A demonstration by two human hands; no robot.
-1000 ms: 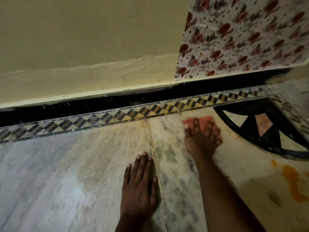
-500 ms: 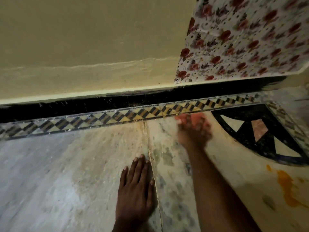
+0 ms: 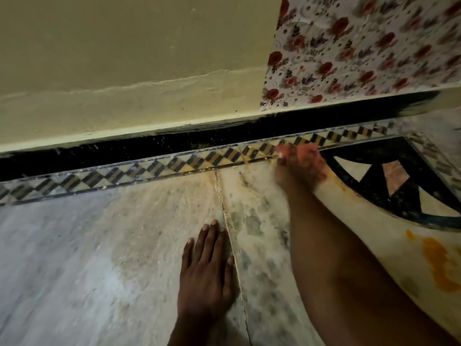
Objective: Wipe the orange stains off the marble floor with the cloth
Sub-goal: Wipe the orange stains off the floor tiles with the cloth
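**Cloth at the border strip, hand blurred**

Your right hand (image 3: 300, 166) is stretched far forward, pressing the pink cloth (image 3: 305, 152) onto the marble floor (image 3: 124, 245) where it meets the checkered border strip (image 3: 174, 163). Motion blur smears hand and cloth together, so you cannot tell how the fingers are curled, and only the cloth's far edge shows past them. Your left hand (image 3: 207, 268) lies flat, fingers released and spread, just beside the seam (image 3: 230, 245) between 2 slabs; its wrist is cut off by the lower edge. 1 orange stain (image 3: 439, 265) sits near the right edge, well apart from the cloth and partly cropped. A faint orange smear follows the black inlay (image 3: 409, 196) beside your right wrist.
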